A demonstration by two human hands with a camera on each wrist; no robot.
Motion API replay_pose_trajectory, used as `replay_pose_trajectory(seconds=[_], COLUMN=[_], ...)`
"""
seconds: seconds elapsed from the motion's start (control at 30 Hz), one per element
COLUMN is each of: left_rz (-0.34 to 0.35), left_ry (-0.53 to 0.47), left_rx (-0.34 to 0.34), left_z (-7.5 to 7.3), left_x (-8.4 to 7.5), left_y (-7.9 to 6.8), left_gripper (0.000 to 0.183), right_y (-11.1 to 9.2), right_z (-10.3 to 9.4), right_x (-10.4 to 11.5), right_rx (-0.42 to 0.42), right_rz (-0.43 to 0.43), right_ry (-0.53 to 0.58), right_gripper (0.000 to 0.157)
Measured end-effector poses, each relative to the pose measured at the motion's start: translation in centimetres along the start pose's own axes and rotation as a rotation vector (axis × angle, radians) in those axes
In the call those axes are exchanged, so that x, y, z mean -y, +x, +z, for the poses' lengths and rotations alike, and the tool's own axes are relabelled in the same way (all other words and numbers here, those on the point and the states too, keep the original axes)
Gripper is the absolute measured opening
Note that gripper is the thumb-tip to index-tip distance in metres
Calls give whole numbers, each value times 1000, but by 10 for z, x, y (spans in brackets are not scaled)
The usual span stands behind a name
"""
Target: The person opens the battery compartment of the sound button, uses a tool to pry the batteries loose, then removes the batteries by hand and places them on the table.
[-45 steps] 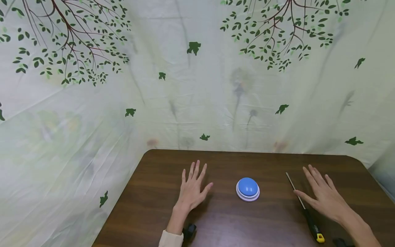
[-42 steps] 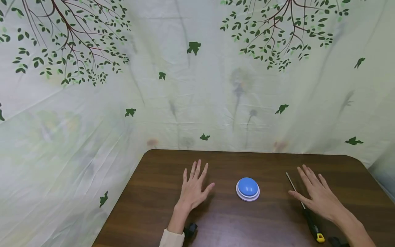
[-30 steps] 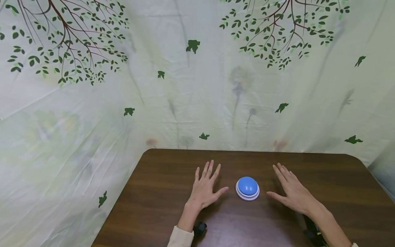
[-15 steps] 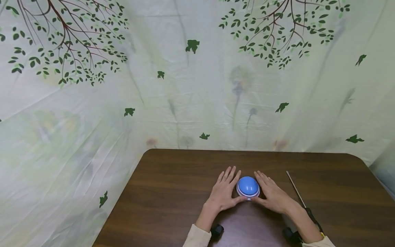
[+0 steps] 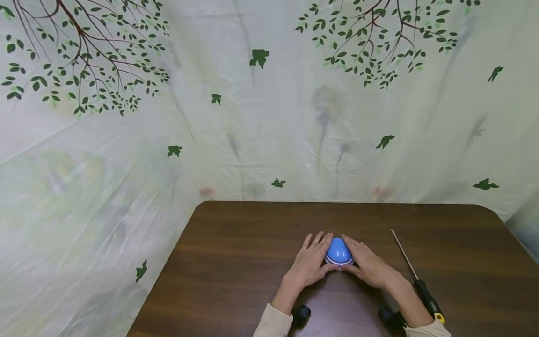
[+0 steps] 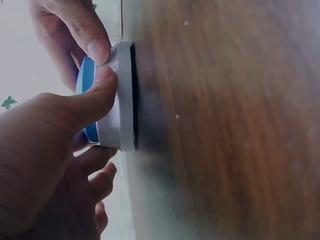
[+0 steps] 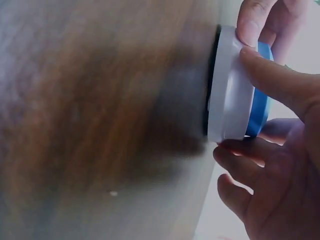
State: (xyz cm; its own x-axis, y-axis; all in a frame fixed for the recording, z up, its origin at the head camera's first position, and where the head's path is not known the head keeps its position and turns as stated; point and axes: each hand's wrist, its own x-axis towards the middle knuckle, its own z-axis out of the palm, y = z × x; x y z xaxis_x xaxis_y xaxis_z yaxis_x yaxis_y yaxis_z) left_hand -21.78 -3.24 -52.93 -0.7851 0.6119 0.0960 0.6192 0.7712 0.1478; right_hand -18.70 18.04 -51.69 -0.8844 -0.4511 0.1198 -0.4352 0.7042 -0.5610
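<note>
A round push button with a blue dome (image 5: 339, 251) and a white base (image 6: 112, 117) is held between both hands. My left hand (image 5: 309, 263) grips its left side, thumb across the near face of the base and fingers around the far side. My right hand (image 5: 371, 265) grips the right side the same way. Both thumb tips nearly meet on the white base (image 7: 234, 95). In the wrist views the dark underside of the base stands close over the wooden tabletop. The fingers hide the dome's sides in the head view.
A screwdriver (image 5: 427, 296) with a black and yellow handle lies on the brown table (image 5: 227, 271), close to the right forearm. Behind the table hangs a pale curtain (image 5: 278, 131) printed with leaves. Black wrist cameras (image 5: 301, 315) sit under the wrists.
Both hands have moved inward from either side of the button and now grip it. The right hand has passed over the screwdriver, which again shows fully. The head view has tilted slightly.
</note>
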Motion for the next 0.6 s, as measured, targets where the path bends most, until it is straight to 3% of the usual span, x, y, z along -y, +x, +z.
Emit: replay_pose_trajectory(seconds=[0.2, 0.43, 0.6], left_rz=[8, 60, 115], left_ry=[-95, -394, -565], left_rx=[-1, -56, -131], left_z=[-4, -15, -25], left_x=[2, 9, 11], left_y=[-2, -4, -4], left_gripper=[79, 70, 70], right_y=[-1, -3, -2], right_z=[-5, -14, -16], right_x=[1, 4, 4], right_rx=[10, -28, -121], right_rz=[-3, -2, -43], right_ry=[42, 141, 160], right_gripper=[73, 69, 63])
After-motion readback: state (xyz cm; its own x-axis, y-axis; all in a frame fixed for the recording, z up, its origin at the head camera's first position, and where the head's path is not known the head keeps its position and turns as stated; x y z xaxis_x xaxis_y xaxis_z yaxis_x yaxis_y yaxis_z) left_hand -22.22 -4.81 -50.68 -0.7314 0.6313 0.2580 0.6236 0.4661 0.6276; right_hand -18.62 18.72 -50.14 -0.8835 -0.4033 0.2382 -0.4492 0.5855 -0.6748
